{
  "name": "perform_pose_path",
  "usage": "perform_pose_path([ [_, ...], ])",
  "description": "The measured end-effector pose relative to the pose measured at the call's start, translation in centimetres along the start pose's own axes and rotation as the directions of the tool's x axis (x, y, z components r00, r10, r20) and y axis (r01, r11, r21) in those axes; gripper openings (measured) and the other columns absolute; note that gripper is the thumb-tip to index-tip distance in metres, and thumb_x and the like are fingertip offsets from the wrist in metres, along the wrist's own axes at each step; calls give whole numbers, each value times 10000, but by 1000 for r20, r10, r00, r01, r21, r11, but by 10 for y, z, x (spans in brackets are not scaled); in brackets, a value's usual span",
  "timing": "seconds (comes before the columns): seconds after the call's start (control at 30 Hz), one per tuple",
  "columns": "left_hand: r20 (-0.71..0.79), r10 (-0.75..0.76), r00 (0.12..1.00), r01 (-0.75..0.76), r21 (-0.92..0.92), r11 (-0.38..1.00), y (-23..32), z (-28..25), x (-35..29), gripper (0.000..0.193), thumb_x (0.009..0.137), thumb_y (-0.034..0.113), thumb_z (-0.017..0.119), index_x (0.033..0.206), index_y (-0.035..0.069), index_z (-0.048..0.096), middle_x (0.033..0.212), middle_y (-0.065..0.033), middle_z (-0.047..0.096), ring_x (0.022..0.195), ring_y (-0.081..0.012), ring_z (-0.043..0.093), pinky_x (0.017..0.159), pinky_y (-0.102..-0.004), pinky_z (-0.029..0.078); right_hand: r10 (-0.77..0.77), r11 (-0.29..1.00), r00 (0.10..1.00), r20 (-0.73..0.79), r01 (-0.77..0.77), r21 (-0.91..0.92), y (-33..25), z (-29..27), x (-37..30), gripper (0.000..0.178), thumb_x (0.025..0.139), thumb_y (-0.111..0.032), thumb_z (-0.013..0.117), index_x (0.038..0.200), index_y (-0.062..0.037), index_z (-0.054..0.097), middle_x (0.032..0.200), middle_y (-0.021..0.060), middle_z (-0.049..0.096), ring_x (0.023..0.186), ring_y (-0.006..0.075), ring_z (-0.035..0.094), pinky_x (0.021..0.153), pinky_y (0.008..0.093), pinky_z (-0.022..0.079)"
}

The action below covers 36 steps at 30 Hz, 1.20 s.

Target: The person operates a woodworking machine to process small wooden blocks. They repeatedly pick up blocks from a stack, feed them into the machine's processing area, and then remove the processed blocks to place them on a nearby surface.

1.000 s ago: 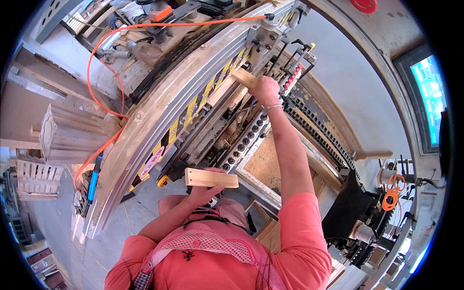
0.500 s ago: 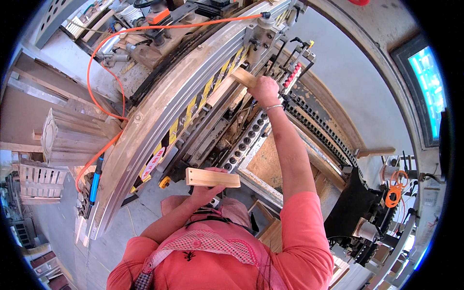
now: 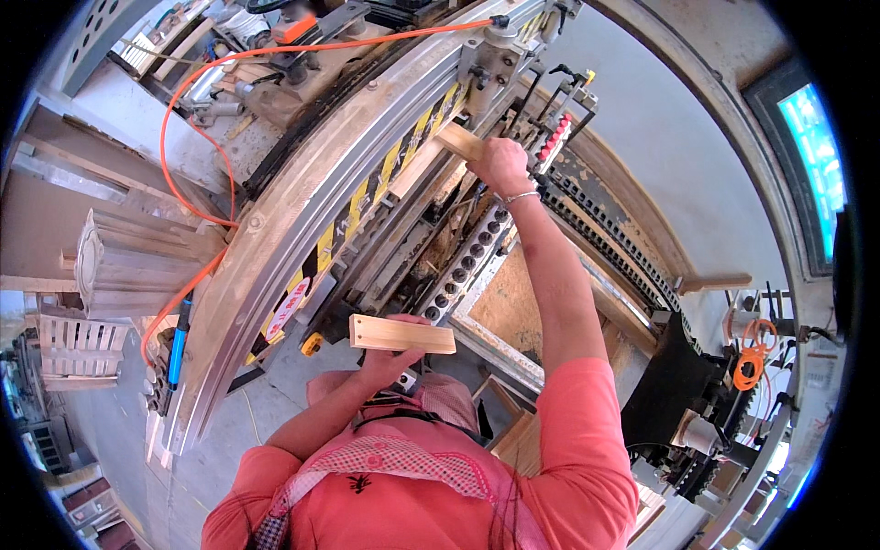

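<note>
"Near twelve o'clock, what does the right hand (image 3: 500, 168) have?"

"One end of the upper block (image 3: 458, 141). Its fingers are closed around the four o'clock end; the rest lies toward ten from the grip, long axis ten to four."

"And the strip (image 3: 417, 171)?"

"Eight o'clock from that block, running roughly half past one to half past seven, so nearly square to it. (Whether the two touch, I cannot tell from this angle.) The right hand is plainly the nearer to both; the left hand (image 3: 389, 368) is well apart, toward seven o'clock from it."

"Is the left one free?"

"No, it grips the lower block (image 3: 403, 335) from the six o'clock side, fingers showing at both long edges. The long axis runs nine to three, dipping slightly at three, with two dark spots, maybe holes, at the nine o'clock end."

"Any writing?"

"An oval red-and-white label (image 3: 291, 307) on the side of the rail (image 3: 302, 170), eight o'clock from the right hand, its print too small to make out. One dark character marks the chest of the shirt (image 3: 367, 518). At three o'clock from the right hand, the screen (image 3: 811, 165) glows too washed-out to read. I see no brand."
</note>
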State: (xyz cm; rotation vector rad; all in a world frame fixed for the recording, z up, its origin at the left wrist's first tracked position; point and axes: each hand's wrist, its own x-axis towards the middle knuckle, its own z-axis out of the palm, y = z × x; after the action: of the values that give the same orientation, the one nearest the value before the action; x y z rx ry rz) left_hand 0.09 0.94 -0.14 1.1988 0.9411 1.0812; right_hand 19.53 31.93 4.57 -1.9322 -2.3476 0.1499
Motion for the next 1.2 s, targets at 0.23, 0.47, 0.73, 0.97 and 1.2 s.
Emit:
perform_pose_path([
  [0.23, -10, -11, 1000, 10, -25, 1000, 2, 0, 1, 402, 770, -12, 595, 1130, 33, 421, 1120, -134, 526, 1082, -224, 497, 950, -383, 381, 2, 1000, 1000, -21, -2, -13, 1, 1, 0, 364, 656, -377, 706, 786, -38, 671, 788, 148, 654, 772, 277, 645, 709, 362, 520],
  [0.47, -53, -17, 998, 13, -84, 996, -3, 3, 1, 387, 743, -26, 613, 1095, 15, 458, 1096, -110, 537, 1040, -186, 521, 910, -329, 409, -6, 1000, 1000, 4, 6, -27, 1, -1, 1, 353, 664, -368, 695, 785, -38, 669, 793, 149, 654, 773, 282, 644, 712, 363, 521],
  [0.73, -17, -31, 999, 30, -42, 999, -3, 1, 1, 421, 755, -17, 620, 1112, 54, 408, 1117, -134, 522, 1077, -225, 501, 944, -387, 389, -10, 1000, 1000, -17, 10, -19, 2, 4, 3, 252, 671, -276, 659, 763, -42, 672, 794, 160, 657, 775, 295, 646, 697, 367, 522],
  [0.97, -43, 19, 999, -21, -45, 999, 3, 5, 3, 410, 766, -16, 626, 1124, 25, 431, 1114, -120, 536, 1069, -193, 513, 912, -343, 416, -36, 999, 999, -32, 37, 13, 5, 9, 4, 397, 666, -392, 692, 793, -17, 664, 786, 160, 648, 778, 294, 639, 713, 364, 517],
  [1.2, -67, -21, 998, 20, -11, 1000, 4, 6, 2, 380, 769, -24, 616, 1106, 25, 448, 1098, -117, 543, 1049, -196, 520, 906, -338, 418, -37, 999, 999, -9, 38, 36, 2, 3, 1, 372, 668, -374, 691, 794, -25, 661, 801, 158, 650, 778, 289, 640, 705, 357, 517],
])
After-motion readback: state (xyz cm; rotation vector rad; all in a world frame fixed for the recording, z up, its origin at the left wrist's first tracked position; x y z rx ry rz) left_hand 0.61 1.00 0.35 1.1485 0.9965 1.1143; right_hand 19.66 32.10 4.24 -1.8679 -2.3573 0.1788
